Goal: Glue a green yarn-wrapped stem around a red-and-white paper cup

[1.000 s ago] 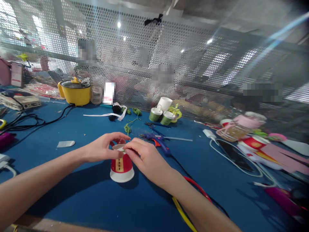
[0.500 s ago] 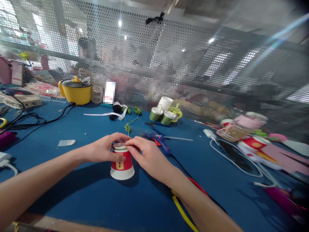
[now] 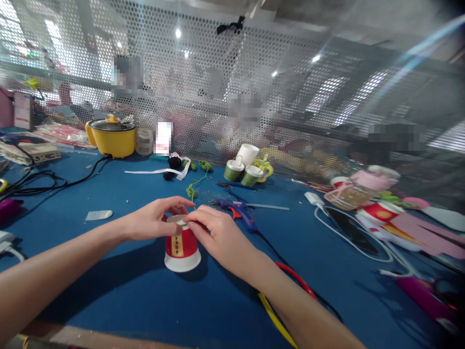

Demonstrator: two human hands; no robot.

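Since the red paper cup (image 3: 182,249) sits upside down, axis vertical, right under both hands, my left hand (image 3: 154,220) pinches its top edge while my right hand (image 3: 214,235) pinches something small and green there.

Both forearms are bare from the lower edge of the view up to the wrists — no sleeve, cuff or glove shows on either. The left hand (image 3: 154,222) and the right hand (image 3: 217,236) carry no ring, watch, band or bracelet that can be made out. Fingers are slim, with short, unpainted nails — as far as the view lets one tell.
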